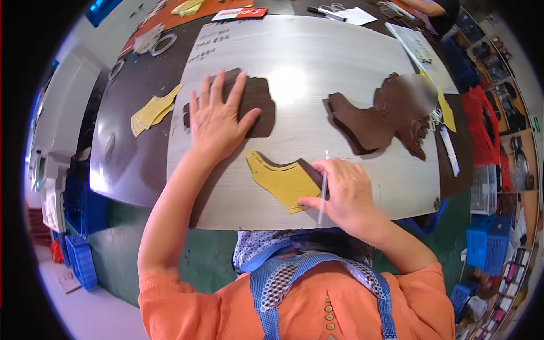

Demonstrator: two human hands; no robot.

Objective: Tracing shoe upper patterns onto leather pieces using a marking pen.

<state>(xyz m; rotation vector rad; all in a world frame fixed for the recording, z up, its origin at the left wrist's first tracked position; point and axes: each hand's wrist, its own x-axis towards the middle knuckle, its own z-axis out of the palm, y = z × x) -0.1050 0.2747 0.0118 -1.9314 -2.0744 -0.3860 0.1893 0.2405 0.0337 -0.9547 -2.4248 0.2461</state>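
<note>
At the near side of the pale flat board [351, 65], the half-closed right hand [347, 191] pinches a yellow curved template [286, 180] and slim translucent stick [323, 195], probably positioning, next needing steadiness, while the flattened left hand [218, 126] covers brown flat pieces [263, 113] at the board's left.

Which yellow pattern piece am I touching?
The central yellow piece, touched by your right hand; the left yellow pieces and right yellow piece lie untouched.
</note>
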